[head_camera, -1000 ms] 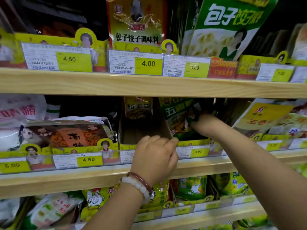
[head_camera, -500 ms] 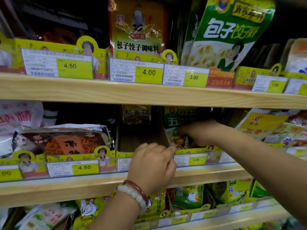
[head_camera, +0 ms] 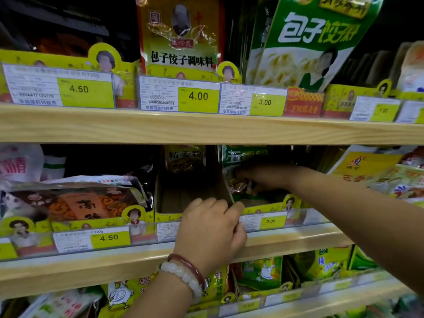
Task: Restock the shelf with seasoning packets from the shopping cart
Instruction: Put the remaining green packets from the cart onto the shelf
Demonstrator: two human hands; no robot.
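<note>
right hand (head_camera: 263, 177) has pushed the green foil seasoning packet (head_camera: 241, 157) lower & deeper into its yellow cardboard display box (head_camera: 263, 208); packet front now mostly hidden behind the fingers.

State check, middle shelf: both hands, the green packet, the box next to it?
left hand: grips the cardboard divider at the front edge
right hand: inside the box, on the green packet
green packet: upright, top tilted
middle box: nearly empty, one packet at back

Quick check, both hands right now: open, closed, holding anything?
Left hand: fingers curled over the front edge of the cardboard display box.
Right hand: inside the next box, on the green seasoning packet; grip cannot be told.
</note>
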